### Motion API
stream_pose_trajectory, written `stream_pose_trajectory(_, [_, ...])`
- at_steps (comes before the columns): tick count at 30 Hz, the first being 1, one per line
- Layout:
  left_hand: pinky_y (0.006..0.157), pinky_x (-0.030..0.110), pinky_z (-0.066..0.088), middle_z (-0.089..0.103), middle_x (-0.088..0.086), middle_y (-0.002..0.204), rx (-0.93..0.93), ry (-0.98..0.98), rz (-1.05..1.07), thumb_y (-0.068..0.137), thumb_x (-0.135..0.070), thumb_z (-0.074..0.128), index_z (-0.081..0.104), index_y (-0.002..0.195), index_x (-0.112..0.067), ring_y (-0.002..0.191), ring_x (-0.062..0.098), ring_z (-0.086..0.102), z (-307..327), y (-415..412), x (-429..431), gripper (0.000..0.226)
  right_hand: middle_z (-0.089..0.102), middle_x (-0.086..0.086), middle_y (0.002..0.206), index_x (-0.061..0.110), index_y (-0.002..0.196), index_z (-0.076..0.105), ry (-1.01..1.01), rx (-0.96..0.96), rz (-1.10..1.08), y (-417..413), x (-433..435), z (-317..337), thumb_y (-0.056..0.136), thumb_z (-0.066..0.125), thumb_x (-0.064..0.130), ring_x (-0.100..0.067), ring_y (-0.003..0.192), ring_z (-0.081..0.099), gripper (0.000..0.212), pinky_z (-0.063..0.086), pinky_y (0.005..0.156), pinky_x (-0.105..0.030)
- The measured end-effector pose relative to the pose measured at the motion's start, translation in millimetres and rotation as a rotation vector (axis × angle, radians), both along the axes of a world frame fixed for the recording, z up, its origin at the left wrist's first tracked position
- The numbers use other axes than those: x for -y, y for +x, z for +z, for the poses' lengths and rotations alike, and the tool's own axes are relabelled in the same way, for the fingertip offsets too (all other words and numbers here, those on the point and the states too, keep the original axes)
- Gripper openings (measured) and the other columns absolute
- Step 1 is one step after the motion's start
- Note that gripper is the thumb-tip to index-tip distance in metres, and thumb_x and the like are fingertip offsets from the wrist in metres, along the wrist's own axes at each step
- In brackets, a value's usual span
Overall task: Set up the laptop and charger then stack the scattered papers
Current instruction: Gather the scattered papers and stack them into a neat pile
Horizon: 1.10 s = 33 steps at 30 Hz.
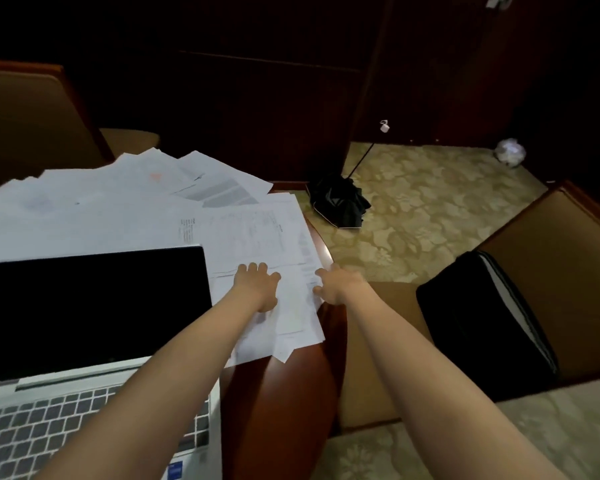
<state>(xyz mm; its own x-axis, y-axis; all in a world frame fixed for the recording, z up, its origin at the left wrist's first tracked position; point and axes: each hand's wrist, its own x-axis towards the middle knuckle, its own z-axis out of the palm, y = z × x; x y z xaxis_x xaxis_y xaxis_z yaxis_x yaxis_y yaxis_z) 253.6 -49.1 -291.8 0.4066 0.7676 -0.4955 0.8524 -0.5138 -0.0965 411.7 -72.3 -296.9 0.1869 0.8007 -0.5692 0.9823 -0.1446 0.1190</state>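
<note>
A silver laptop (94, 341) stands open at the near left of the wooden table (284, 393), its screen dark. White papers (118, 206) lie scattered behind and to the right of it. My left hand (257, 285) rests flat on the sheets right of the screen, fingers spread. My right hand (336, 282) touches the right edge of those sheets (264, 237) at the table's rim; whether it pinches them I cannot tell. No charger is in view.
A black laptop bag (482, 323) lies on the tan chair seat (561, 265) to the right. A folded black umbrella (340, 202) and a crumpled paper ball (510, 152) lie on the patterned carpet. Another chair (25, 112) stands at the far left.
</note>
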Motion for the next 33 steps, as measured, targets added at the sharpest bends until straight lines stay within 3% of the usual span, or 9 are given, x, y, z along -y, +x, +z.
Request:
stream_pose_trajectory(2, [0.112, 0.039, 0.017, 0.019, 0.012, 0.152, 0.065, -0.016, 0.117, 0.095, -0.028, 0.037, 0.019, 0.147, -0.020, 0.138, 0.030, 0.021, 1.1, -0.9, -8.8, 0.056, 0.025, -0.013, 0.150, 0.021, 0.146, 0.025, 0.004, 0.003, 0.040, 2.4, -16.1, 1.5, 0.096, 0.043, 0.038, -0.033, 0.137, 0.026, 0.056, 0.029, 0.107, -0.049])
stream_pose_trajectory(7, [0.108, 0.039, 0.024, 0.025, 0.013, 0.147, 0.221, -0.083, 0.418, 0.095, -0.032, 0.039, 0.021, 0.146, -0.019, 0.134, 0.031, 0.028, -3.9, -8.8, -32.8, 0.056, 0.026, -0.012, 0.149, 0.021, 0.146, 0.025, 0.028, -0.016, 0.141, -12.9, -59.7, 0.9, 0.099, 0.032, 0.038, -0.031, 0.137, 0.025, 0.051, 0.029, 0.106, -0.045])
stream_pose_trajectory(16, [0.110, 0.039, 0.023, 0.015, 0.016, 0.151, 0.447, 0.010, 0.625, 0.093, -0.025, 0.043, 0.020, 0.146, -0.018, 0.137, 0.032, 0.021, -29.0, -15.5, -72.7, 0.058, 0.030, -0.011, 0.147, 0.020, 0.146, 0.026, 0.050, -0.003, 0.251, -38.3, -121.4, -17.6, 0.099, 0.033, 0.038, -0.030, 0.134, 0.029, 0.051, 0.026, 0.107, -0.045])
stream_pose_trajectory(20, [0.113, 0.042, 0.015, 0.003, 0.020, 0.155, 0.464, 0.009, 0.705, 0.093, -0.024, 0.042, 0.017, 0.146, -0.016, 0.141, 0.035, 0.009, -39.4, -10.3, -77.0, 0.059, 0.029, -0.011, 0.148, 0.021, 0.146, 0.025, 0.052, -0.028, 0.252, -47.4, -143.1, -23.1, 0.098, 0.035, 0.038, -0.031, 0.134, 0.030, 0.052, 0.025, 0.108, -0.045])
stream_pose_trajectory(25, [0.114, 0.043, 0.014, 0.001, 0.021, 0.155, 0.463, 0.036, 0.746, 0.096, -0.030, 0.038, 0.015, 0.147, -0.014, 0.142, 0.037, 0.006, -49.8, -2.6, -85.5, 0.058, 0.030, -0.012, 0.148, 0.021, 0.147, 0.024, 0.076, -0.056, 0.296, -47.5, -172.8, -26.3, 0.098, 0.035, 0.038, -0.031, 0.134, 0.030, 0.053, 0.025, 0.107, -0.044])
stream_pose_trajectory(33, [0.116, 0.044, 0.007, -0.002, 0.023, 0.155, 0.474, 0.125, 0.973, 0.098, -0.037, 0.032, 0.012, 0.148, -0.015, 0.144, 0.037, 0.001, -64.3, -5.4, -114.7, 0.058, 0.026, -0.011, 0.151, 0.021, 0.147, 0.021, 0.120, -0.094, 0.555, -62.0, -228.3, -42.1, 0.098, 0.034, 0.040, -0.031, 0.136, 0.029, 0.054, 0.024, 0.109, -0.046])
